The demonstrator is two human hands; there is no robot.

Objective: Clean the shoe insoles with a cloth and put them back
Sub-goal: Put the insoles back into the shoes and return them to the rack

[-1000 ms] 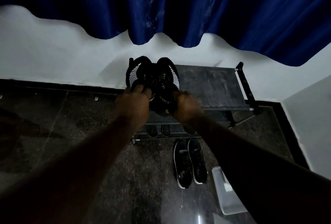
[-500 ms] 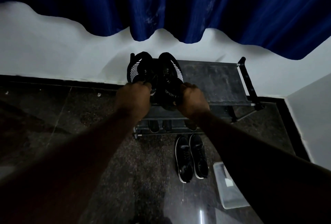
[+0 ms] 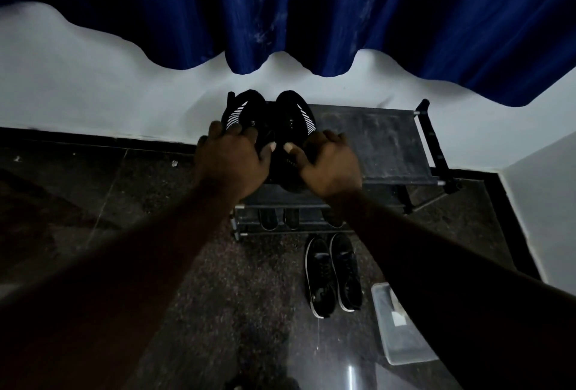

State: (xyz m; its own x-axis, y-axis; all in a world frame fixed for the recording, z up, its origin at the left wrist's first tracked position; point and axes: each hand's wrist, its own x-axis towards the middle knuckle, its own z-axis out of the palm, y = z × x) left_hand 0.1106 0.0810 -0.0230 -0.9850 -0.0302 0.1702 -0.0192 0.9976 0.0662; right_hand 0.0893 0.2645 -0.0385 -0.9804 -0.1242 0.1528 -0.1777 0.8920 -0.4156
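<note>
Two black sport shoes with white stripes stand side by side, toes toward the wall, on the left end of the shoe rack's top shelf (image 3: 386,143). My left hand (image 3: 232,160) grips the heel part of the left shoe (image 3: 241,110). The right shoe (image 3: 294,112) is held at its heel by my right hand (image 3: 330,163), thumb on top. The insoles and any cloth are out of sight.
A blue curtain (image 3: 311,9) hangs over the white wall behind the rack. Another black pair (image 3: 333,271) with white soles lies on the dark floor in front. A clear plastic box (image 3: 402,339) sits to their right. More shoes (image 3: 280,218) show on a lower shelf.
Both hands with the striped shoes have moved forward and down toward the wall, so the pair now rests on the top shelf. The grips look looser, with thumbs showing.
</note>
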